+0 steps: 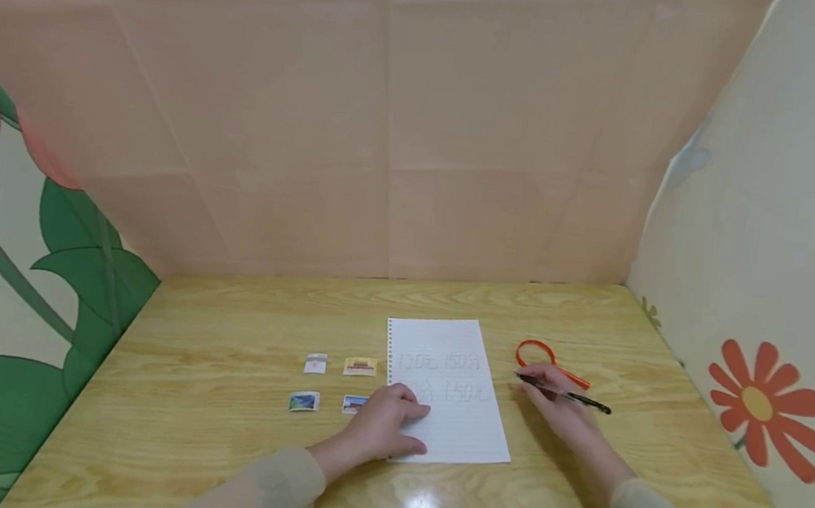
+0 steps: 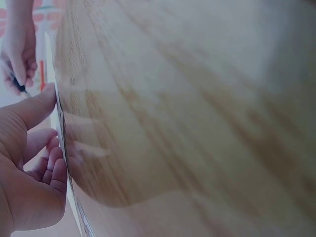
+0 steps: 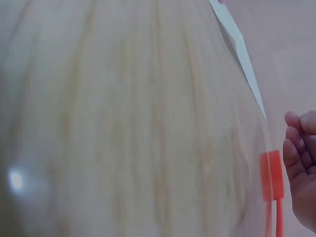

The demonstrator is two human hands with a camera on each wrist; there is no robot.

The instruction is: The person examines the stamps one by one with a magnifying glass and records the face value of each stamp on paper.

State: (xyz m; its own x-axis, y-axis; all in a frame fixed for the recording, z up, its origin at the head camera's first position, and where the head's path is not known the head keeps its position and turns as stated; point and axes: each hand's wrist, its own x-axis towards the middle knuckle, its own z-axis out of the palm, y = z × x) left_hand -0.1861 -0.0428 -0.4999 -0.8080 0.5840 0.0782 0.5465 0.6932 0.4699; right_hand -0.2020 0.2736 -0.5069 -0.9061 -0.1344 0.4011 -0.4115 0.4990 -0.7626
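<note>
A lined sheet of paper (image 1: 459, 429), punched along its left edge and bearing faint handwritten lines, lies on the table. My left hand (image 1: 384, 423) rests on its lower left part, thumb and fingers against the paper; the left wrist view shows the fingers (image 2: 55, 170) loosely bent. To the right of the sheet, my right hand (image 1: 563, 410) holds a black pen (image 1: 590, 403), its tip pointing left, raised off the paper. In the right wrist view the pen is not visible; only bent fingers (image 3: 292, 148) appear at the right edge.
Several small picture cards, including a yellow card (image 1: 360, 366) and a green-blue card (image 1: 303, 401), lie left of the sheet; the left hand partly covers one (image 1: 353, 404). A red looped strap (image 1: 574, 379) lies behind the right hand. Walls border the wooden table (image 1: 206, 432).
</note>
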